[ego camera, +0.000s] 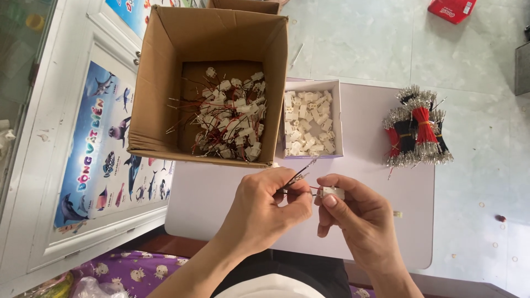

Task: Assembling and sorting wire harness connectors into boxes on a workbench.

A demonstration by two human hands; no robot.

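Observation:
My left hand (265,209) pinches thin red and black wires (301,172) with metal tips, close above the small table (381,182). My right hand (356,215) grips a small white plastic connector (333,192) between thumb and fingers, right beside the wire ends. The two hands nearly touch. Behind them stands a big cardboard box (160,99) holding several white connectors with red and black wires (232,118) attached. Next to it a small white box (338,118) is full of bare white connectors (308,121).
Bundles of red and black wires (417,132) with metal tips lie at the table's right. A poster of sea animals (105,149) covers the white cabinet door on the left. A red packet (451,9) lies on the tiled floor at top right.

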